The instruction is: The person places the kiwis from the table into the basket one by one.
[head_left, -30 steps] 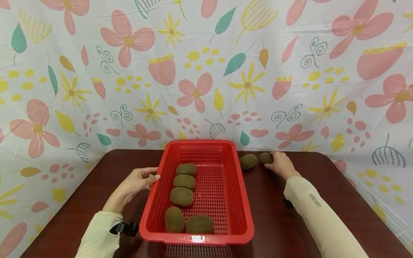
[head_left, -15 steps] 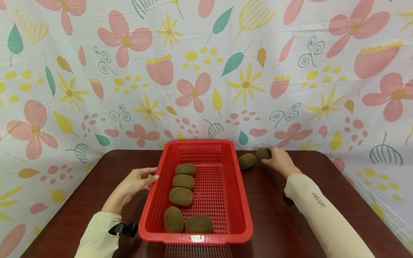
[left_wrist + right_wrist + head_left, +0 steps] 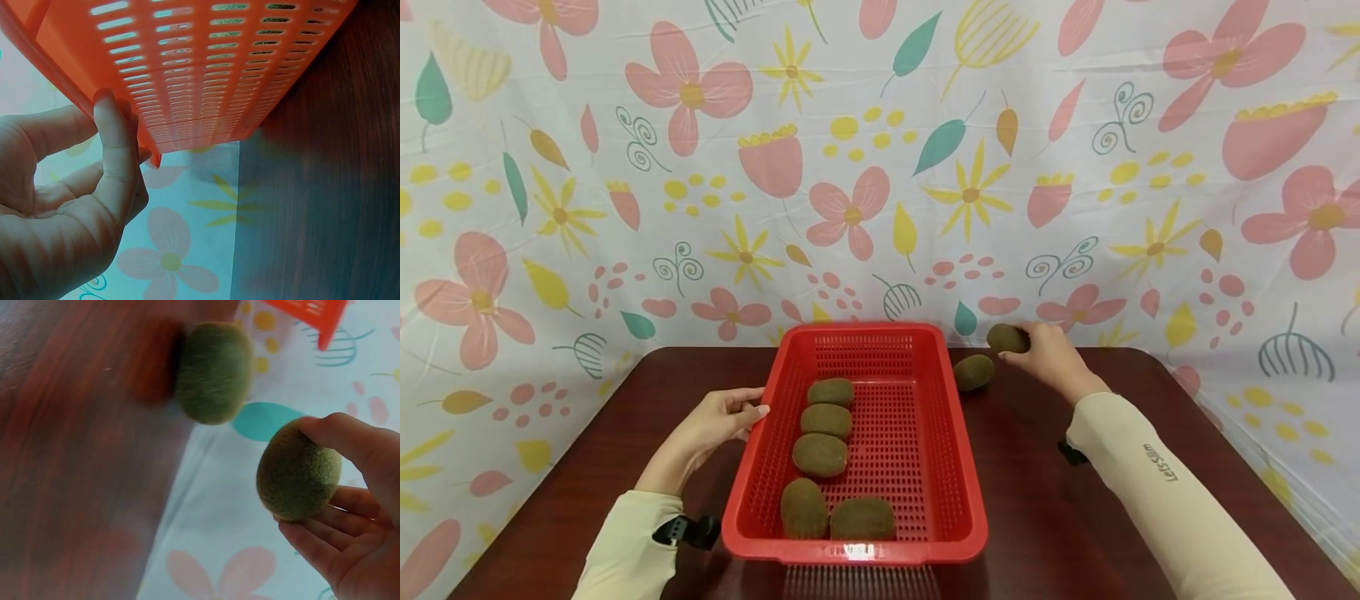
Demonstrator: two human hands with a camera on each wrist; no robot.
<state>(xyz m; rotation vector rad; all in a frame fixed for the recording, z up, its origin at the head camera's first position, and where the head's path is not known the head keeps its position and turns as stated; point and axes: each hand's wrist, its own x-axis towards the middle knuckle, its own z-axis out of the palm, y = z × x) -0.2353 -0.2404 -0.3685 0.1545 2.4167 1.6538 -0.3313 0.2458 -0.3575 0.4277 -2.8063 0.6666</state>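
Note:
A brown kiwi fruit (image 3: 297,472) is pinched between the thumb and fingers of my right hand (image 3: 1051,358), held above the table at the back right. Another kiwi (image 3: 974,372) lies on the table just left of and below it, beside the basket's right wall. The red plastic basket (image 3: 967,467) stands in the middle, with several kiwis (image 3: 822,455) along its left side and front. At the basket's left rim, my left hand (image 3: 715,429) grips the edge between thumb and fingers; the left wrist view shows this hand (image 3: 81,194) close up against the rim.
A dark reddish-brown table (image 3: 1037,517) carries the basket. Behind it hangs a white cloth (image 3: 880,108) printed with flowers and leaves, close to the table's back edge. The basket's slotted wall (image 3: 219,69) fills the top of the left wrist view.
My right hand has lifted its kiwi off the table and shifted slightly left, so it is now above the other loose kiwi. My left hand and the basket stay in place.

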